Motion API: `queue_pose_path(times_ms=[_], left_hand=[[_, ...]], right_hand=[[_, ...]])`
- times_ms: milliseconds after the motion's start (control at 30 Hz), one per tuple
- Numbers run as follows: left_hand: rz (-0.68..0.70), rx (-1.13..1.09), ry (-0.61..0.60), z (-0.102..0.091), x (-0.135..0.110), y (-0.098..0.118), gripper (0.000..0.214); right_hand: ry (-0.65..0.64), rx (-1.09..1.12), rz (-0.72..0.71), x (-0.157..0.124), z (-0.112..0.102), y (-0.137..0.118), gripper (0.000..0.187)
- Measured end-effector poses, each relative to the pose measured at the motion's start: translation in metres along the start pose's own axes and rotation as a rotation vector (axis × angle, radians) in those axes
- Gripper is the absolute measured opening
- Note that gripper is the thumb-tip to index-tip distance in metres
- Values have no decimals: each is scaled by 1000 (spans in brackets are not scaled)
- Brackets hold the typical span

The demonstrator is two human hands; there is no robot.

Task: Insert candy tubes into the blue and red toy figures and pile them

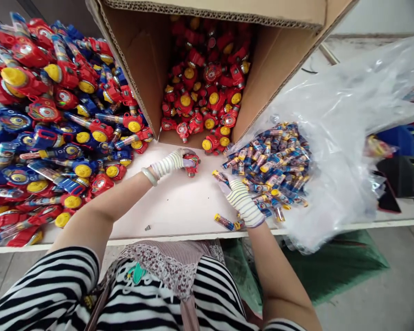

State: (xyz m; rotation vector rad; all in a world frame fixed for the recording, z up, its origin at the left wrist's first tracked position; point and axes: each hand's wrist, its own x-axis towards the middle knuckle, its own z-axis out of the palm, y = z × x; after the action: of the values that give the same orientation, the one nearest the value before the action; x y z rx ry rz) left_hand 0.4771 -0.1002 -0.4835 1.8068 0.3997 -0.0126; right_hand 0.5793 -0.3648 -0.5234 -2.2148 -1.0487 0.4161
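My left hand (174, 163), in a striped glove, is closed around a small red toy (192, 166) just above the white table, in front of the cardboard box. At the left edge of a heap of small printed tubes (269, 161) is my right hand (241, 197), also gloved. Its fingers are closed on one tube with a yellow cap (220, 176). Inside the open box (283, 59), which lies on its side, are many red toys with yellow knobs (210, 99). Two of these lie at the box's front lip.
On the left is a large pile of red and blue toys with tubes attached (55, 119). A clear plastic bag (338, 138) spreads beneath and beside the tubes. A loose tube (224, 221) and a small grey bit (147, 227) lie near the table's front edge (141, 240).
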Motion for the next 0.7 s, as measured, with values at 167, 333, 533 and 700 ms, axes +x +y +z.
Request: queue_pose_path(times_ms=[167,333,533,700], left_hand=[[37,-354,65,3,-54,-7,50],[103,-330,26,2,-77,3,56],[55,-342,234,14,-83,13,52],[34,-458,200,27,-90,21,50]], right_hand=[[-15,169,-78,-8,18,-41,44],[-67,28,-158,-4,13,-76,40],[-148,-212,-121,-6,7,-100,45],[-148,-153,-87,-13,7,-102,43]])
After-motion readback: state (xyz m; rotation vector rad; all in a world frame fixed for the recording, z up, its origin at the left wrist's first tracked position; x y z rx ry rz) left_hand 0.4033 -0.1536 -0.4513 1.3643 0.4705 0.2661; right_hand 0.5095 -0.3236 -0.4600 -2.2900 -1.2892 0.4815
